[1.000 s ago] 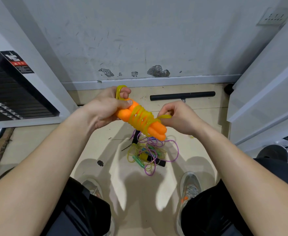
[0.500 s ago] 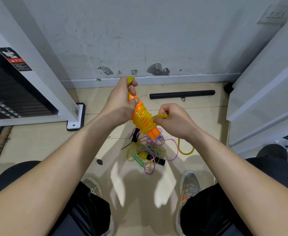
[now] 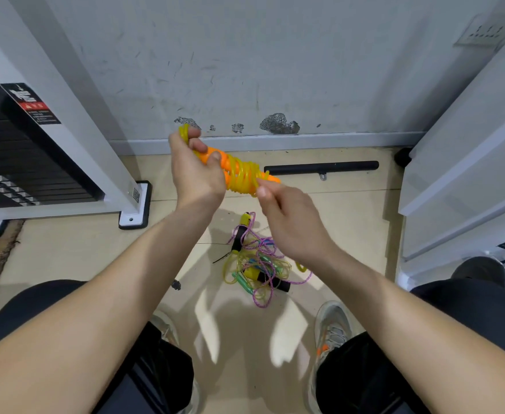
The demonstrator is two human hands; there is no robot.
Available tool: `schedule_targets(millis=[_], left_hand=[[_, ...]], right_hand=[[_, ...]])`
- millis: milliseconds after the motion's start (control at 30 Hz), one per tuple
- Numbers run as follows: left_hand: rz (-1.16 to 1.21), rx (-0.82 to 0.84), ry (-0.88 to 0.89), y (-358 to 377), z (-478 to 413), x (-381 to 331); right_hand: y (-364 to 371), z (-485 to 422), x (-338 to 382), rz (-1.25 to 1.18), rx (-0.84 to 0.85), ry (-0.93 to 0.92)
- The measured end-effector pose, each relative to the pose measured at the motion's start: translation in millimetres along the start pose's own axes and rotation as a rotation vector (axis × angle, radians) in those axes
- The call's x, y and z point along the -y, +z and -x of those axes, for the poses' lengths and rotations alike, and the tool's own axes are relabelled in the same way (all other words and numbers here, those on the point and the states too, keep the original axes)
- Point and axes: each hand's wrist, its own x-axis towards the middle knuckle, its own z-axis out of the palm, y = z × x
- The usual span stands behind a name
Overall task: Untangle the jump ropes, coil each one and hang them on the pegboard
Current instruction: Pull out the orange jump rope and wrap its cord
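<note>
Floor (image 3: pixel 80 249) tight btwn frames (image 3: pixel 74 124); L hand (image 3: pixel 196 174) grips handles (image 3: pixel 215 155), R hand (image 3: pixel 290 225) pinches rope (image 3: pixel 243 177).

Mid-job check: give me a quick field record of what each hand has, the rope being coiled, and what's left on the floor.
left hand: grips the orange handles, held together
right hand: pinches the yellow rope at its wound turns
yellow rope: wrapped in many turns round the orange handles
floor pile: purple, yellow and green ropes tangled together, not yet sorted
black bar: lies on the floor by the wall
pegboard: not in view
</note>
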Motion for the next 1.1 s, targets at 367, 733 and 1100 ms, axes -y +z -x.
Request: schedule_targets(millis=[367,733,1100], left_hand=[[0.572,0.031,-0.670,-6,-9,-12],[0.459,0.108,-0.507,-9,-14,-9],[0.216,0.108,-0.246,2,-4,8]], right_hand=[[-2,1,-14,-0.136,0.017,0.306],[-25,-10,-6,0.388,-0.054,0.361],[-36,-14,-6,0.316,0.097,-0.204]])
